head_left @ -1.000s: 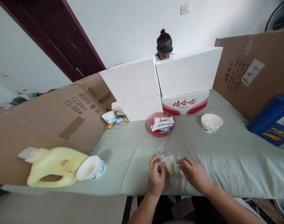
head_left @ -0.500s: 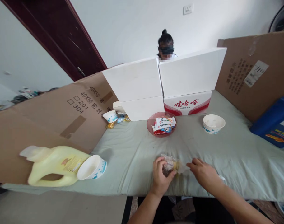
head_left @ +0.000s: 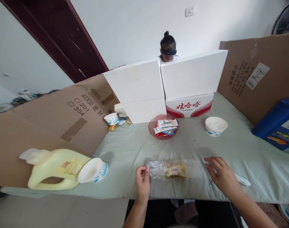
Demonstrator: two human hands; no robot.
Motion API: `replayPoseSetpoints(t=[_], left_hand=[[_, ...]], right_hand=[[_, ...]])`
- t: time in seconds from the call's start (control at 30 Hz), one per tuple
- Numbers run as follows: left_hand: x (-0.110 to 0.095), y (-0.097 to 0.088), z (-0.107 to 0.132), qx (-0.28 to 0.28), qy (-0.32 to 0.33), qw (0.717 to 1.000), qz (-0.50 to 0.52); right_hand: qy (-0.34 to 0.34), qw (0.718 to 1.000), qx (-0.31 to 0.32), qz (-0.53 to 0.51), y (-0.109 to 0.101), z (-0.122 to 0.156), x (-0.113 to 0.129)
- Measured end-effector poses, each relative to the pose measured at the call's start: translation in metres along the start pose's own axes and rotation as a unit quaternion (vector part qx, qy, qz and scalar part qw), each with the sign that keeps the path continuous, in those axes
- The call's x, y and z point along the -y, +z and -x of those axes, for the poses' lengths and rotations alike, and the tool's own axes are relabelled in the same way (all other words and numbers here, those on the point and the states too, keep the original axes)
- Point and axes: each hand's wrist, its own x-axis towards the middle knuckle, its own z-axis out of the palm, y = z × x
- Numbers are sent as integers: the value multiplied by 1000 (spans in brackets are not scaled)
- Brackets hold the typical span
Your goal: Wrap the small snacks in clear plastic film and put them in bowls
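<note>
On the cloth in front of me lies a clear plastic bag (head_left: 156, 170) with a small yellow-wrapped packet (head_left: 176, 170) inside it. The fingers of my left hand (head_left: 142, 182) are curled closed at the bag's left end, pinching its edge. Beyond the bag's right end is my right hand (head_left: 221, 174), palm down, fingers stretched and a little apart, holding nothing. A slim white object (head_left: 243, 180) rests beside that hand's wrist; its kind is unclear.
A pink bowl (head_left: 152, 134) of packets stands ahead, with a paper bowl (head_left: 216, 126) to its right. At left, another paper bowl (head_left: 91, 171) leans by a yellow jug (head_left: 56, 167). A blue jug (head_left: 278, 123) stands right. White boxes (head_left: 194, 76) screen a seated person (head_left: 168, 44).
My hands have moved apart, left hand leftward and right hand rightward. The bag, bunched between them before, now lies stretched out flat. My right hand has opened and more of the white object shows.
</note>
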Motion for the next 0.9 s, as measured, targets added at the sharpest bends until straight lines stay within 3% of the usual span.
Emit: replayPoseSetpoints(t=[0.1, 0.17, 0.27, 0.33, 0.37, 0.43, 0.5, 0.6, 0.73, 0.8, 0.9], left_hand=[[-3, -16, -2, -46, 71, 996, -12], [-13, -18, 11, -11, 186, 982, -27], [-37, -7, 40, 172, 352, 919, -36], [-53, 9, 54, 292, 400, 868, -35], [-59, 18, 57, 330, 407, 851, -42], [-66, 35, 53, 354, 405, 839, -84], [-64, 48, 40, 333, 386, 843, -173], [-54, 56, 18, 301, 345, 835, -305], [-49, 52, 7, 310, 325, 823, -349], [-56, 48, 9, 303, 336, 830, -325], [-74, 37, 19, 332, 367, 829, -261]], right_hand=[[-74, 995, 39, -49, -3, -1, 20], [-123, 988, 81, -55, 0, -4, 31], [-146, 981, 100, -80, 13, -18, 38], [-97, 985, 88, -116, 24, -34, 39], [-60, 987, 77, -129, 28, -43, 37], [8, 990, 46, -135, 35, -61, 34], [41, 992, 9, -120, 36, -74, 31], [37, 992, -31, -113, 32, -74, 37], [-45, 981, 65, -175, 32, -56, 53], [-30, 976, 117, -180, 37, -50, 54], [29, 978, 126, -162, 45, -48, 45]])
